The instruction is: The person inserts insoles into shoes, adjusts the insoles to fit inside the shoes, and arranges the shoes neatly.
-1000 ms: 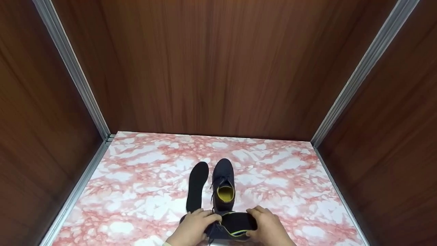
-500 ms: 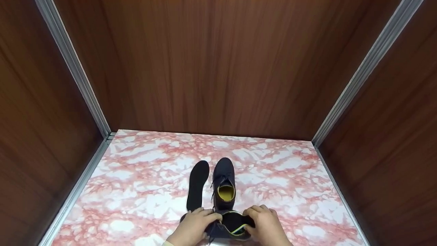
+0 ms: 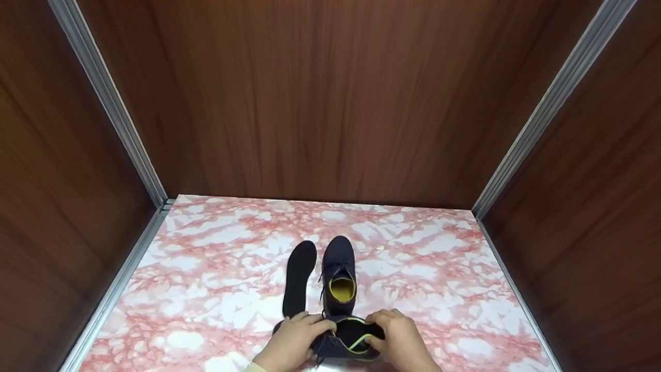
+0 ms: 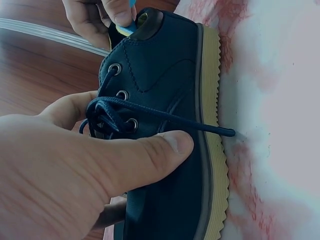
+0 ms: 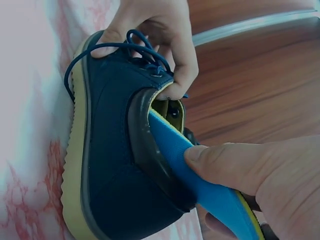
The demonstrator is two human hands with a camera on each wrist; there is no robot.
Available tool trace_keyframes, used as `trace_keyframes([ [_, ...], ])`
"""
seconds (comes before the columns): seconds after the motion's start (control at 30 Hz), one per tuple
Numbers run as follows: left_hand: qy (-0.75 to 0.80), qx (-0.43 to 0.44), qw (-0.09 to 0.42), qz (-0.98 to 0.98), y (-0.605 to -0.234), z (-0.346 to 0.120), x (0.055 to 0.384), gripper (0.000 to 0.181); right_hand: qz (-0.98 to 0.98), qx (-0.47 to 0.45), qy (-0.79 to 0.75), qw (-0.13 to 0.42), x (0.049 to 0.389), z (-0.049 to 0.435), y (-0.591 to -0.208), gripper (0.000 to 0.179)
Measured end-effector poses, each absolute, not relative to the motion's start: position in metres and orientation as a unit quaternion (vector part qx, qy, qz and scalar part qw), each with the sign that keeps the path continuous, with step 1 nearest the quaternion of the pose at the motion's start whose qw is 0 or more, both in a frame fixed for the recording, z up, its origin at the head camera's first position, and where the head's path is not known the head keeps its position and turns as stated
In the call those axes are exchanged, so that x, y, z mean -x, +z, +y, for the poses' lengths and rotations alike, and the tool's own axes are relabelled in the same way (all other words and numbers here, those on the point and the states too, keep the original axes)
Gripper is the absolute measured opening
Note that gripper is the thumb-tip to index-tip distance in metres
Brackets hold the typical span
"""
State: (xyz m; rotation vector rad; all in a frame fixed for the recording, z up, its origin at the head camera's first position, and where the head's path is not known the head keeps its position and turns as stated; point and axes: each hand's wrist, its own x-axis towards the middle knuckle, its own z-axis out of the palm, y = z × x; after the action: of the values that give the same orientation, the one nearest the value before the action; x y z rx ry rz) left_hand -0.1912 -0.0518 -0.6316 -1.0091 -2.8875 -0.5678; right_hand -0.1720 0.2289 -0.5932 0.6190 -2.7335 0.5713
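Observation:
A dark navy lace-up shoe (image 4: 160, 200) with a ridged tan sole lies across the front of the table. My left hand (image 3: 295, 336) grips it around the laces, thumb on one side of the upper. In the right wrist view an insole (image 5: 175, 155), blue below with a yellow edge, slants into the shoe's opening. Its front part is hidden inside. My right hand (image 3: 400, 333) pinches the heel end, with the thumb on the blue face. From above, the insole's black top shows within the collar.
A matching shoe (image 3: 338, 258) with yellow lining stands just beyond, toe pointing away. Left of it a black insole (image 3: 299, 274) lies flat. The red-and-white marbled table (image 3: 439, 279) is enclosed by brown wood-grain panels (image 3: 320, 103) at the back and sides.
My right hand has shifted slightly left, pushing the insole farther into the shoe. The insole bends more at the collar now. My left hand keeps its grip.

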Motion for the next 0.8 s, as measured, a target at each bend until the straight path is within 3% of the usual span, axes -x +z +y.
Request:
trace_keyframes([
  [0.2, -0.187, 0.323, 0.017, -0.928, -0.632, -0.052, 0.191, 0.072, -0.952, -0.191, 0.217, 0.105, 0.171, 0.229, -0.595, 0.036],
  [0.5, -0.182, 0.326, 0.021, -0.927, -0.63, -0.051, 0.191, 0.072, -0.958, -0.168, 0.23, 0.027, 0.169, 0.24, -0.593, 0.063],
  [0.67, -0.185, 0.329, 0.028, -0.926, -0.63, -0.051, 0.191, 0.071, -0.959, -0.183, 0.215, 0.035, 0.17, 0.247, -0.587, 0.067],
  [0.8, -0.181, 0.327, 0.033, -0.927, -0.63, -0.051, 0.19, 0.069, -0.963, -0.192, 0.178, 0.06, 0.168, 0.247, -0.582, 0.06],
])
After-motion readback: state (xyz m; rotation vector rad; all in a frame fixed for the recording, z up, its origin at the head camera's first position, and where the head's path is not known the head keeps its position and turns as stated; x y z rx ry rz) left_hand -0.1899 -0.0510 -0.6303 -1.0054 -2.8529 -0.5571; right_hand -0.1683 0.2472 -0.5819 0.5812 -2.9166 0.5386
